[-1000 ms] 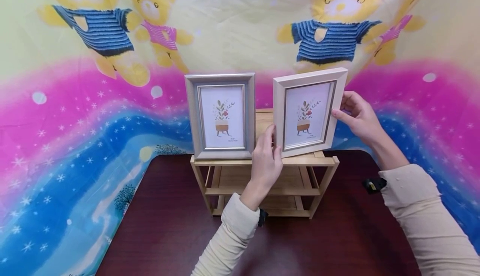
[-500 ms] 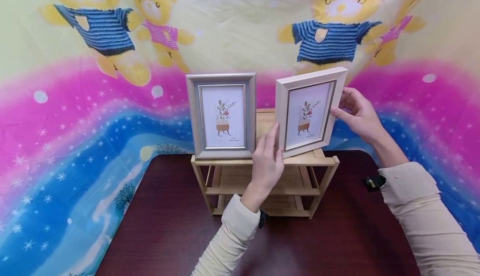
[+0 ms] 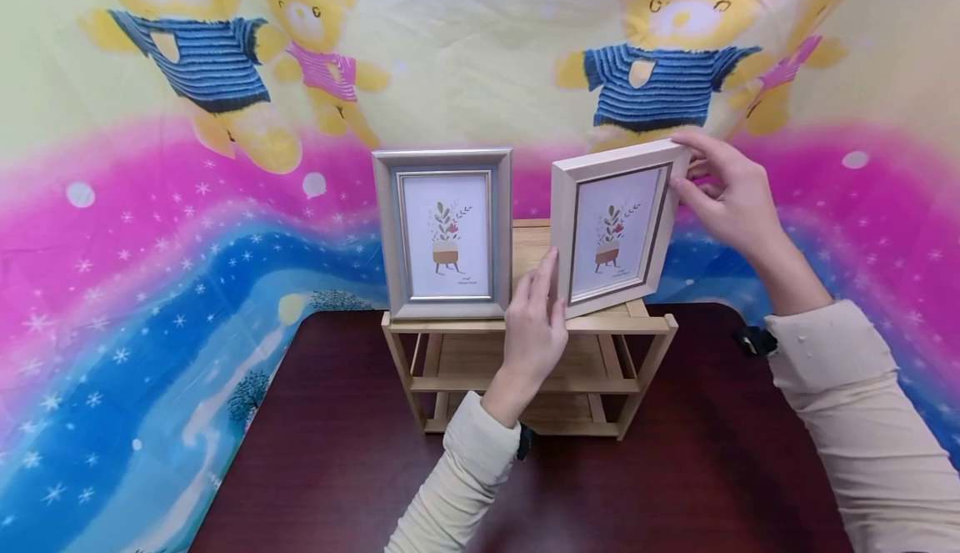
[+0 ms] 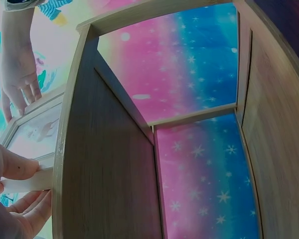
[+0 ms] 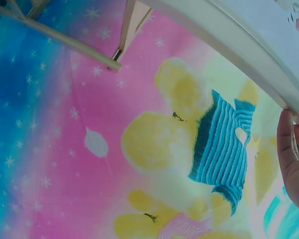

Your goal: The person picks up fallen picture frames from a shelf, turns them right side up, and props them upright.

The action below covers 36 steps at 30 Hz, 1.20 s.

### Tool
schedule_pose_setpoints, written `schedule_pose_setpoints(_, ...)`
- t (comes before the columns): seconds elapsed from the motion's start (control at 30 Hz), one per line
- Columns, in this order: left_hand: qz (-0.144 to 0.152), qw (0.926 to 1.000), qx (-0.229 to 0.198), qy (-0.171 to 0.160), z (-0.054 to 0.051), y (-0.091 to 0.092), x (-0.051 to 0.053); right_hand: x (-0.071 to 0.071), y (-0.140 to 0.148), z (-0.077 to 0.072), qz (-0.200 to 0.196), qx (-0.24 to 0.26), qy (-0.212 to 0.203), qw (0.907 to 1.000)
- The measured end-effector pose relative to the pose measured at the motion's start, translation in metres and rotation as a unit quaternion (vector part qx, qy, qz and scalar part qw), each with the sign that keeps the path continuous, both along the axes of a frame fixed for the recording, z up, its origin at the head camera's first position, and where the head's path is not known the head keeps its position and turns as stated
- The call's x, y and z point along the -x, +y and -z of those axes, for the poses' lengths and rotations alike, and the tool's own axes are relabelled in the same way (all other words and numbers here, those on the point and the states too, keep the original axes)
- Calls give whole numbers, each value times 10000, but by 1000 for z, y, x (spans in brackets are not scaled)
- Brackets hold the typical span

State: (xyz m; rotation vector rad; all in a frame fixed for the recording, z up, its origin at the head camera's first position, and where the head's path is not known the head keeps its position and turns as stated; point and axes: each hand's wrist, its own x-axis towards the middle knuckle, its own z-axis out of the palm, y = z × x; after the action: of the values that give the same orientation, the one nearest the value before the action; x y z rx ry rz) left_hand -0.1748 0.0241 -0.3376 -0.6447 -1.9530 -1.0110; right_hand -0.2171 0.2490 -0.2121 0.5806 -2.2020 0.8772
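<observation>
A white picture frame [image 3: 618, 223] with a potted-plant print stands angled on the top shelf of a wooden rack [image 3: 525, 384]. My left hand [image 3: 536, 319] pinches its lower left edge; in the left wrist view the thumb [image 4: 21, 167] lies on the near face, with fingers on the other side. At the upper right corner my right hand [image 3: 731, 194] grips the frame, thumb at the front edge and a finger over the top. Some right fingers are hidden behind it. Left of it, a grey-silver picture frame [image 3: 381, 236] with the same print stands upright, untouched.
The rack stands on a dark red-brown table [image 3: 322, 453], its lower shelves below the frames. Close behind hangs a backdrop cloth [image 3: 480, 61] printed with bears and snowflakes.
The white frame has turned slightly, its left edge shifting right. My right hand has moved up from the frame's right side to its upper corner. My left hand stays at the lower left edge.
</observation>
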Motion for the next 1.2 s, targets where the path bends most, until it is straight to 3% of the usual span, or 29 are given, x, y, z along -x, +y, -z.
schedule_pose_setpoints(0.27, -93, 9997, -94, 189, 4, 5, -3, 4, -5, -5, 42, 5, -147, 9999)
schedule_pose_setpoints(0.47, -178, 9996, -94, 179, 6, 9, -3, 5, -9, -5, 22, -331, -354, 9988)
schedule_pose_setpoints(0.73, -223, 9994, -88, 240, 6, 10, -3, -8, -21, -9, -87, -569, -1081, 9925)
schedule_pose_setpoints(0.9, -267, 9991, -98, 306, 6, 12, -5, -11, -28, -11, -176, -324, -1348, 9902)
schedule_pose_setpoints(1.07, 110, 9995, -206, 224, 3, 10, -4, -9, -31, -9, -237, -94, -1402, 9898)
schedule_pose_setpoints(1.2, 883, 9956, -326, -6, -10, 4, 1, -8, -31, -6, -274, 29, -1466, 9888)
